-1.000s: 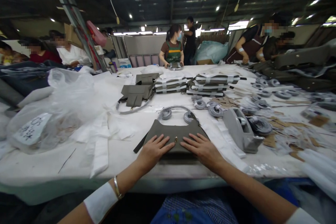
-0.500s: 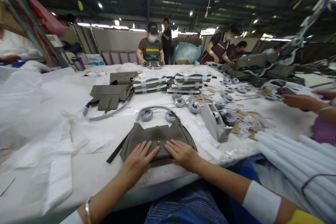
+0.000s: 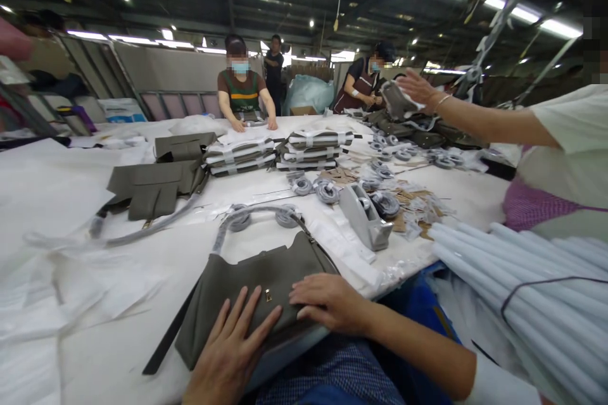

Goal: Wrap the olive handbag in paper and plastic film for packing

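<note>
At the near table edge (image 3: 95, 354), your left hand (image 3: 228, 354) and right hand (image 3: 327, 300) both lie flat with fingers spread, pressing the olive-grey bag (image 3: 247, 285), gripping nothing. Its wrapped handle (image 3: 256, 215) arcs on the far side. Tape dispenser (image 3: 363, 218) sits to the right, white tubes (image 3: 522, 285) further right.

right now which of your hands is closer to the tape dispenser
Right. The right hand rests on the grey bag on the side toward the tape dispenser; the left hand lies farther away.
</note>
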`<action>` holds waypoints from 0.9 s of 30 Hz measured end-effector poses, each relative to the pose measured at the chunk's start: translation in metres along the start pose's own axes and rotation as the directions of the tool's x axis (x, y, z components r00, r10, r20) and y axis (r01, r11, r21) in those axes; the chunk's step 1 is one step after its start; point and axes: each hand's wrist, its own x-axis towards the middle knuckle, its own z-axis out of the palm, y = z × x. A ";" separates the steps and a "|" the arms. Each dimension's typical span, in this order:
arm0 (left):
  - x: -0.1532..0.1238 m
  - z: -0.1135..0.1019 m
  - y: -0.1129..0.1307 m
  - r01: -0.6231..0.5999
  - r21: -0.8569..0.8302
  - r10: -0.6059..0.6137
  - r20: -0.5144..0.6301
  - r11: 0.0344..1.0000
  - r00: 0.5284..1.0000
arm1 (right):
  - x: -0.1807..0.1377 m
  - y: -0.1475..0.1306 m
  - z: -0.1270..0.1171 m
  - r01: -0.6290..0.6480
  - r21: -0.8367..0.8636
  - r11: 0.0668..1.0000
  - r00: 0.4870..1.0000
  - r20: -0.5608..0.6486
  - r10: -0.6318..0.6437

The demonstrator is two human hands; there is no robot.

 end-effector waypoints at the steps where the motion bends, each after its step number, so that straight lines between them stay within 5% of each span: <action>1: -0.001 0.000 0.000 0.009 -0.010 -0.009 0.004 1.000 1.000 | 0.004 0.006 -0.014 -0.033 0.039 0.999 0.999 -0.028 0.034; 6: -0.002 0.001 0.000 0.023 -0.048 -0.024 -0.030 0.999 0.999 | 0.012 0.072 -0.087 -0.316 -0.070 0.946 0.889 -0.371 0.269; 9: -0.002 0.001 0.000 0.020 -0.053 -0.022 -0.040 0.998 0.999 | 0.010 0.109 -0.115 -0.467 -0.142 0.873 0.819 -0.442 0.366; 12: -0.003 0.000 0.003 0.049 -0.064 -0.050 -0.010 0.997 0.999 | 0.015 0.120 -0.117 -0.475 -0.158 0.866 0.826 -0.418 0.377; 19: -0.003 -0.007 0.010 0.149 -0.202 -0.135 0.082 0.968 0.987 | 0.105 0.073 -0.061 -0.076 -0.001 0.997 0.989 -0.127 0.075; 23: -0.004 -0.011 0.011 0.200 -0.270 -0.167 0.140 0.942 0.976 | 0.198 0.033 -0.004 0.100 0.120 0.988 0.994 0.032 -0.105; 27: -0.006 -0.012 0.011 0.222 -0.280 -0.197 0.116 0.934 0.974 | 0.285 -0.016 0.074 0.085 0.213 0.973 0.977 0.173 -0.123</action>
